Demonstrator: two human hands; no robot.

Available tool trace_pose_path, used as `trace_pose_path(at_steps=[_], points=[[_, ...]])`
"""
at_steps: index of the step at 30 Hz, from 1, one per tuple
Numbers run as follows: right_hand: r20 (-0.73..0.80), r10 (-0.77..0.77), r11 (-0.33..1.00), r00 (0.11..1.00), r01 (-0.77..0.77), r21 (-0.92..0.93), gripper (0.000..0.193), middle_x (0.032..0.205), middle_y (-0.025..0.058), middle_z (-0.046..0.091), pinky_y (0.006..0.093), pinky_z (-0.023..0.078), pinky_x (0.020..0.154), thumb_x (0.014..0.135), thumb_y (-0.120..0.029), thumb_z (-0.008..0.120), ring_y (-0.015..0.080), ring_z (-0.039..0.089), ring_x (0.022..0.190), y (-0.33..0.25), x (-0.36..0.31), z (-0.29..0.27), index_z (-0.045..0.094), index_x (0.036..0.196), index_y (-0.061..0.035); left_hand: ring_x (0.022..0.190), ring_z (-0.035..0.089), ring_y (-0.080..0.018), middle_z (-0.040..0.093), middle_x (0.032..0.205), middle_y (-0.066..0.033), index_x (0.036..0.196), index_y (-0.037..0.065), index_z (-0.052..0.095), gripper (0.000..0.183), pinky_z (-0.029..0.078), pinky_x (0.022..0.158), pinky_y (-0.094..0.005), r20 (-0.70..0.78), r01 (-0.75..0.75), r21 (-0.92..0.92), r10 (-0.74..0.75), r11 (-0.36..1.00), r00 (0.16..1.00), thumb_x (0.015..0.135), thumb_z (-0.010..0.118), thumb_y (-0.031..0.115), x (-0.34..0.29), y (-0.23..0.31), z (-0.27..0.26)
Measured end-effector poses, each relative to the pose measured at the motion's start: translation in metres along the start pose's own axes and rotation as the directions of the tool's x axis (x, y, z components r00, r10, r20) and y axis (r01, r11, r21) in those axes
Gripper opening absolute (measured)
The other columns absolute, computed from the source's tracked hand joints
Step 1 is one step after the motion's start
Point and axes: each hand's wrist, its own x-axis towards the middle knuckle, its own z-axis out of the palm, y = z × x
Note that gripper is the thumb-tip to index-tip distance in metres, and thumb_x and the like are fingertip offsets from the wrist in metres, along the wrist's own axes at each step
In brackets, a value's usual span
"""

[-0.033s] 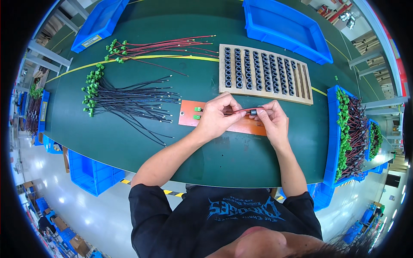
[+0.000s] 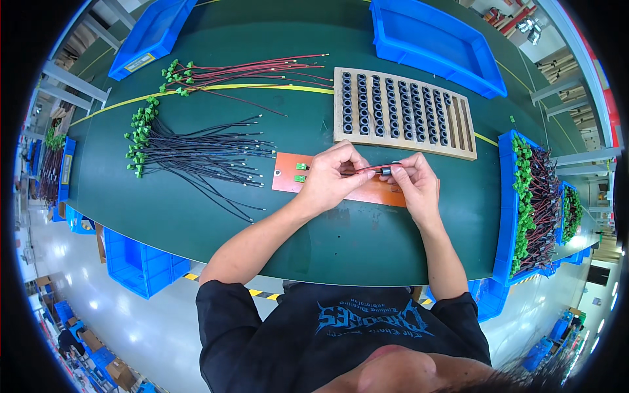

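Over an orange board (image 2: 375, 195) on the green table, both my hands meet with closed fingertips. My left hand (image 2: 329, 175) pinches a red wire (image 2: 368, 168) and what appears to be a black wire beside it. My right hand (image 2: 417, 185) grips a small black ring core (image 2: 386, 171) between thumb and fingers, with wire looping over it. Two green connectors (image 2: 301, 167) sit at the board's left end, next to my left hand. My fingers hide much of the wires' run and the core's far end.
Beyond my hands lies a wooden tray (image 2: 468, 153) with rows of black ring cores. Black wires (image 2: 203, 150) and red wires (image 2: 255, 67) with green connectors spread leftward. Blue bins (image 2: 439, 49) stand at the back; another bin (image 2: 506, 216) on the right holds finished-looking wire bundles.
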Motion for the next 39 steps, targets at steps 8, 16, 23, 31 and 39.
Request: trace_pose_path(at_steps=[8,16,23,31,39], points=[[-0.01,0.019,1.0,1.0,-0.019,-0.012,0.014,0.099,0.0111,0.076,0.0241,0.054,0.074,0.106,-0.015,0.063,0.0115,0.07,0.087,-0.006,-0.001,0.004,0.057,0.109,-0.0022,0.093,0.067,-0.0119,0.059,0.1,-0.0053,0.088,0.001,0.058,0.019,0.058,0.084,-0.0277,-0.025,0.01,0.034,-0.009,0.999,1.0,0.09,0.075,-0.007,0.001,-0.003,0.002],[-0.003,-0.032,0.999,0.999,0.032,0.029,0.013,0.1,0.013,0.076,0.0263,0.054,0.079,0.106,-0.012,0.062,0.0133,0.071,0.088,0.0,0.001,0.002,0.057,0.109,-0.0004,0.096,0.066,-0.0122,0.06,0.104,-0.0066,0.09,0.002,0.058,0.021,0.058,0.084,-0.0275,0.028,-0.032,-0.015,0.033,0.999,0.999,0.088,0.076,-0.008,0.0,-0.002,-0.001],[-0.004,-0.03,0.999,1.0,0.03,0.025,0.012,0.099,0.0128,0.076,0.026,0.055,0.078,0.106,-0.012,0.062,0.0131,0.071,0.088,-0.002,0.001,0.004,0.057,0.107,-0.0009,0.093,0.066,-0.0117,0.066,0.101,-0.0086,0.091,0.002,0.056,0.022,0.058,0.086,-0.0284,-0.023,0.007,-0.044,-0.008,0.999,1.0,0.089,0.075,-0.008,-0.002,-0.003,0.003],[-0.023,-0.001,0.999,1.0,-0.001,-0.052,0.016,0.096,0.0097,0.075,0.0252,0.053,0.076,0.107,-0.015,0.061,0.011,0.069,0.087,-0.003,-0.001,0.004,0.061,0.113,0.0009,0.095,0.069,-0.0139,0.068,0.1,-0.009,0.091,0.002,0.055,0.021,0.059,0.09,-0.0302,-0.157,-0.026,-0.221,-0.01,0.975,0.988,0.091,0.071,-0.012,-0.001,-0.001,0.009],[0.019,-0.045,0.998,0.999,0.046,-0.051,0.027,0.098,0.006,0.071,0.0261,0.054,0.079,0.109,-0.023,0.058,0.0109,0.068,0.086,0.003,-0.004,0.004,0.07,0.113,0.0013,0.095,0.072,-0.0191,0.071,0.105,-0.0109,0.11,-0.003,0.066,0.019,0.061,0.087,-0.0311,-0.236,-0.077,-0.093,0.054,0.993,0.97,0.093,0.069,-0.011,-0.001,0.015,0.009]])
